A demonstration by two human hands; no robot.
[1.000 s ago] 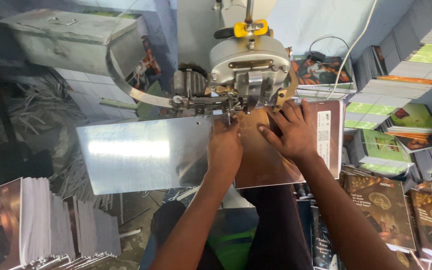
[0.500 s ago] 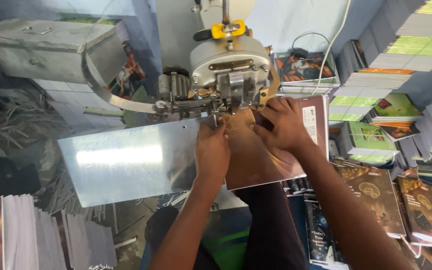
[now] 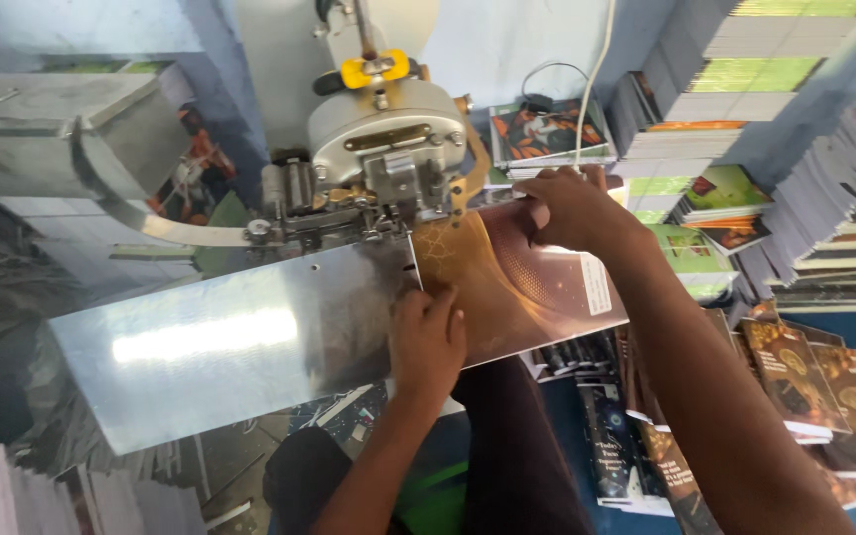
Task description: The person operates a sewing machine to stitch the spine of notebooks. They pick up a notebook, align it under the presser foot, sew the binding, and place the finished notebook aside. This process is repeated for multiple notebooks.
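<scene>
- The brown booklet (image 3: pixel 517 287) lies open on the shiny metal saddle plate (image 3: pixel 230 347), under the stitching machine head (image 3: pixel 378 149); its long axis runs left to right, climbing slightly towards the right.
- The left hand (image 3: pixel 428 342) presses flat on the booklet's near edge, fingers together.
- The right hand (image 3: pixel 572 208) grips the far top edge, fingers curled over it.
- Stacks of booklets (image 3: pixel 725 198) stand to the right.

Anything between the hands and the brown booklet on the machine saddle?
Nothing visible. The left hand presses directly on the brown booklet beside the metal plate; the right hand grips its far edge under the machine head.
</scene>
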